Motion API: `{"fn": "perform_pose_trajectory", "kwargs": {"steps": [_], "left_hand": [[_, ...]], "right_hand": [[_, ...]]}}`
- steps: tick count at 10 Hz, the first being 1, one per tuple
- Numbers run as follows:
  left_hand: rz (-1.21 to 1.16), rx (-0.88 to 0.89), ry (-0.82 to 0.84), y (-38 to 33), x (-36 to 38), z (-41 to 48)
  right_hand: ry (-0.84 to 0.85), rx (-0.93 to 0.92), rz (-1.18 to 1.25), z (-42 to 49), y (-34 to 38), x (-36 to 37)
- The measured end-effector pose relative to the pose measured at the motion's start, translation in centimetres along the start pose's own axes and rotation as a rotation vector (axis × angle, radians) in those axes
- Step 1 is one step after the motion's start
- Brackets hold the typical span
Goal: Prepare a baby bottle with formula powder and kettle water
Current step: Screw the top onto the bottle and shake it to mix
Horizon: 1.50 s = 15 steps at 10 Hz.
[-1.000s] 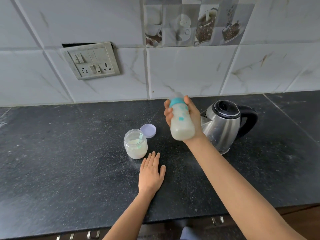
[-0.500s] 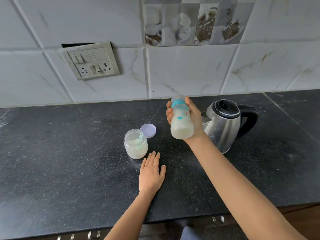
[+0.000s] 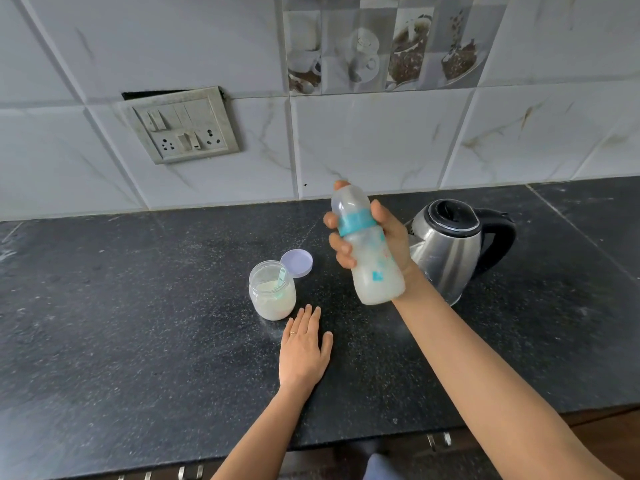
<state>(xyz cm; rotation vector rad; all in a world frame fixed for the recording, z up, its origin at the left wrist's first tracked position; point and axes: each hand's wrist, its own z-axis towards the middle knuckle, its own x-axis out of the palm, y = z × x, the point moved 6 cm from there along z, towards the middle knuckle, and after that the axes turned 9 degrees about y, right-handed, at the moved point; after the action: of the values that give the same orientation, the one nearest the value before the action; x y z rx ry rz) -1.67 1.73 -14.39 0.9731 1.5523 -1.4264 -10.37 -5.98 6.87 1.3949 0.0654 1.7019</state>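
Observation:
My right hand (image 3: 388, 244) grips a capped baby bottle (image 3: 370, 258) with a teal collar, held above the counter and tilted with its top toward the wall. Milky liquid coats its inside and pools at the base. An open glass jar of formula powder (image 3: 273, 294) with a teal scoop inside stands left of the bottle. Its lilac lid (image 3: 297, 262) lies just behind it. My left hand (image 3: 304, 348) rests flat on the black counter (image 3: 121, 323), fingers straight, just in front of the jar. A steel kettle (image 3: 446, 247) with a black handle stands right behind my right hand.
A switch and socket plate (image 3: 180, 124) hangs on the tiled wall at the back left. The counter's front edge runs along the bottom, with drawer handles (image 3: 438, 439) below it.
The bottle in my right hand has shifted its tilt and moved slightly between frames, its liquid sloshing. My left hand, the jar and the kettle have stayed put.

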Motion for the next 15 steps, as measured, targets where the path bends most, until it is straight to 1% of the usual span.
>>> {"fn": "perform_pose_trajectory", "kwargs": {"steps": [1,2,3,4,5,6,7,8,9,10,11,12,13,14,15], "left_hand": [[-0.001,0.003,-0.005,0.0,0.0,0.0],[-0.009,-0.002,-0.006,0.1,0.1,-0.1],[-0.018,0.001,-0.005,0.1,0.2,0.0],[-0.015,-0.001,-0.009,0.1,0.2,0.0],[-0.008,0.004,-0.015,0.1,0.1,-0.1],[-0.011,0.002,-0.013,0.2,0.3,0.0],[-0.013,0.002,-0.015,0.2,0.2,0.0],[-0.010,0.005,-0.017,0.2,0.2,-0.1],[-0.011,0.002,-0.012,0.2,0.3,0.0],[-0.005,0.004,-0.014,0.2,0.2,0.0],[-0.011,0.008,-0.012,0.1,0.1,-0.1],[-0.010,0.000,-0.008,0.2,0.2,0.0],[-0.016,0.002,-0.008,0.2,0.2,-0.1],[-0.017,0.003,-0.010,0.1,0.1,0.0],[-0.010,-0.001,-0.009,0.2,0.1,-0.1]], "right_hand": [[-0.268,-0.078,0.192,0.3,0.4,-2.4],[-0.186,-0.018,0.142,0.2,-0.8,-1.9],[-0.113,-0.006,-0.068,0.0,-1.0,-0.9],[-0.328,-0.144,0.138,-0.1,0.2,-3.0],[-0.292,-0.100,0.064,-0.4,-0.3,-2.7],[-0.161,-0.055,-0.114,-0.7,-0.9,-1.3],[-0.336,-0.220,0.075,-0.7,1.1,-2.6],[-0.384,-0.228,0.051,-1.3,1.5,-3.0],[-0.273,-0.118,-0.131,-1.8,0.0,-1.8],[-0.408,-0.224,-0.046,-1.6,1.4,-2.3],[-0.504,-0.281,0.063,-2.0,2.1,-3.0],[-0.363,-0.090,-0.251,-2.2,0.1,-1.3],[-0.418,-0.167,-0.239,-1.9,1.2,-1.9],[-0.493,-0.228,-0.066,-1.8,2.4,-2.8],[-0.352,-0.119,-0.224,-1.7,0.7,-1.1]]}}
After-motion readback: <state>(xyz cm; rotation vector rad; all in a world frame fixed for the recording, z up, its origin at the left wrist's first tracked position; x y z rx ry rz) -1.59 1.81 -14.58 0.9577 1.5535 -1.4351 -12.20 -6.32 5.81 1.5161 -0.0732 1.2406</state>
